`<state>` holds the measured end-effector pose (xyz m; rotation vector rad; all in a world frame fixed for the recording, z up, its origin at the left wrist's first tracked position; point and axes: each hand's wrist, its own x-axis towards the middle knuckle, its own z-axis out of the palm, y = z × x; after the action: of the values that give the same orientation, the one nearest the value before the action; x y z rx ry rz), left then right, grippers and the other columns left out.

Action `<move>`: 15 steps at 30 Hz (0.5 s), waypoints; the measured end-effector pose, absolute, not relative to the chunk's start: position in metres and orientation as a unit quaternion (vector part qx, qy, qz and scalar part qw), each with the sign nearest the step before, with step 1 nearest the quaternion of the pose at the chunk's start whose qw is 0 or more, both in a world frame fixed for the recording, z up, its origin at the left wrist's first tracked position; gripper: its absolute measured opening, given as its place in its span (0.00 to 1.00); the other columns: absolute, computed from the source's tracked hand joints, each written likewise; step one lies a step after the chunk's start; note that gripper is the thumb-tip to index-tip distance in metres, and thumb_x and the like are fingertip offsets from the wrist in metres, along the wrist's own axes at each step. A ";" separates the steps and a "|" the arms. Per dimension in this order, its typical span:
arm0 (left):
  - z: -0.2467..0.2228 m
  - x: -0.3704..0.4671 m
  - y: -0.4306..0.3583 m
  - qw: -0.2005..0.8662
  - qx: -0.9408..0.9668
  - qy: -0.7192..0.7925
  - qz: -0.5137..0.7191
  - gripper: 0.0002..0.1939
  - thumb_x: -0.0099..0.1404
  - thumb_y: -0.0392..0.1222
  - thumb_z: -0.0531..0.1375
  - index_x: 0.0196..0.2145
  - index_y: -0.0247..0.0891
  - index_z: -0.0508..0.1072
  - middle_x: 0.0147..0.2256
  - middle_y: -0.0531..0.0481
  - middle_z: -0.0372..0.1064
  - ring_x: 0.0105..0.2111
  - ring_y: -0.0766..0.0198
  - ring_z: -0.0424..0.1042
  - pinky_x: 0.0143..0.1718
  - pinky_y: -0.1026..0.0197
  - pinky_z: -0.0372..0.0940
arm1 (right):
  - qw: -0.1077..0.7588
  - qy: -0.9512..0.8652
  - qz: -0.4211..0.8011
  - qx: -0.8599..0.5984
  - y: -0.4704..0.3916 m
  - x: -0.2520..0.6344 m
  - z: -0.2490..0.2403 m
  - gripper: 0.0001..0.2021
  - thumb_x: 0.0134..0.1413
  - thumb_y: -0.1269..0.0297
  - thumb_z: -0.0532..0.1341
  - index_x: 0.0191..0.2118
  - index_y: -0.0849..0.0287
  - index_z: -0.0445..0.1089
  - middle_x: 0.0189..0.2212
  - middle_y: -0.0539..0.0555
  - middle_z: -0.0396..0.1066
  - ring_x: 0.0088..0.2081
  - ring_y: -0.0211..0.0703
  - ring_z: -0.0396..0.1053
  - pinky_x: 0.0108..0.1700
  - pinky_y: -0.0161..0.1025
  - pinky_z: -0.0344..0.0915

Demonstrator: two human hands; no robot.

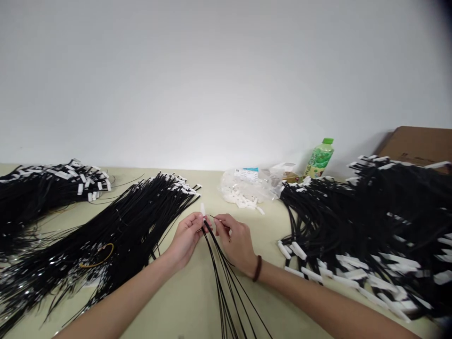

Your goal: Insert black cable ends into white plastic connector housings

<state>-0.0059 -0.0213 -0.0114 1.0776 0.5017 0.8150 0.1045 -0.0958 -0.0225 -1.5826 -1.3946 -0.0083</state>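
Near the middle of the table, my left hand (188,234) pinches a small white plastic connector (202,210), which points upward between thumb and fingers. Several black cables (219,278) run from just below it down toward the bottom edge of the view. Close by on the right, my right hand (236,238) has thumb and forefinger pinched on the end of a thin black wire (213,217), its tip beside the connector. The fingers partly hide where the wires meet the connector.
Bundles of black cables with white ends (130,212) cover the left side, one tied with a yellow band (100,258). A clear bag (243,183) spills white connectors (247,201). On the right are a large cable pile (353,212), a green bottle (319,157) and a cardboard box (420,143).
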 end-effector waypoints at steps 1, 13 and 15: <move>-0.011 -0.006 -0.021 0.750 0.494 0.234 0.372 0.09 0.54 0.42 0.61 0.25 0.32 0.67 0.26 0.50 0.65 0.29 0.68 0.63 0.36 0.65 0.59 | 0.497 -0.569 0.003 -0.655 -0.096 0.106 -0.023 0.13 0.57 0.60 0.49 0.34 0.60 0.66 0.24 0.48 0.68 0.23 0.30 0.62 0.30 0.28 0.55; -0.015 -0.007 -0.016 0.751 0.494 0.271 0.345 0.09 0.53 0.42 0.61 0.28 0.31 0.70 0.29 0.47 0.67 0.28 0.68 0.65 0.35 0.64 0.61 | 0.512 -0.576 -0.012 -0.636 -0.099 0.107 -0.021 0.10 0.56 0.63 0.50 0.33 0.61 0.67 0.26 0.50 0.68 0.26 0.31 0.61 0.31 0.29 0.56; -0.013 -0.007 -0.017 0.754 0.498 0.271 0.331 0.09 0.53 0.41 0.61 0.29 0.31 0.70 0.29 0.47 0.68 0.27 0.69 0.65 0.34 0.64 0.61 | 0.515 -0.561 -0.003 -0.649 -0.098 0.108 -0.019 0.10 0.55 0.63 0.51 0.33 0.61 0.67 0.24 0.49 0.67 0.25 0.31 0.60 0.30 0.29 0.56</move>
<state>-0.0073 -0.0168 -0.0135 1.0860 0.5920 0.7217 0.1083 -0.0982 -0.0186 -1.5583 -1.3473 -0.0080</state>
